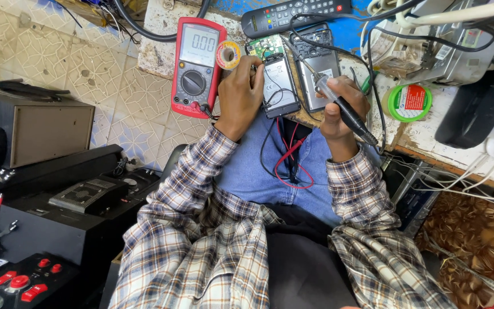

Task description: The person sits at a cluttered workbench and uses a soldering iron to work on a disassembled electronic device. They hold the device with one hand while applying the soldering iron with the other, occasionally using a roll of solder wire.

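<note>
Cluttered tabletop (pixel 424 146), frame centre: our left hand (pixel 238 91) pins the opened grey phone with exposed board (pixel 278 86); right hand (pixel 344 106) has its grip closed on a dark soldering iron (pixel 338 103). Red multimeter (pixel 196 66) sits left. Phone not reassembled, back off.

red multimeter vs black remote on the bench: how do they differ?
Colour: the multimeter has a red case with a grey face; the remote is black.
Front: the multimeter has a lit display above a round dial; the remote carries rows of small buttons.
Pose: the multimeter lies lengthwise beside the left hand; the remote lies crosswise at the bench's far edge.
Leads: wires plug into the multimeter's base; none into the remote.
Both lie flat, face up.
</note>
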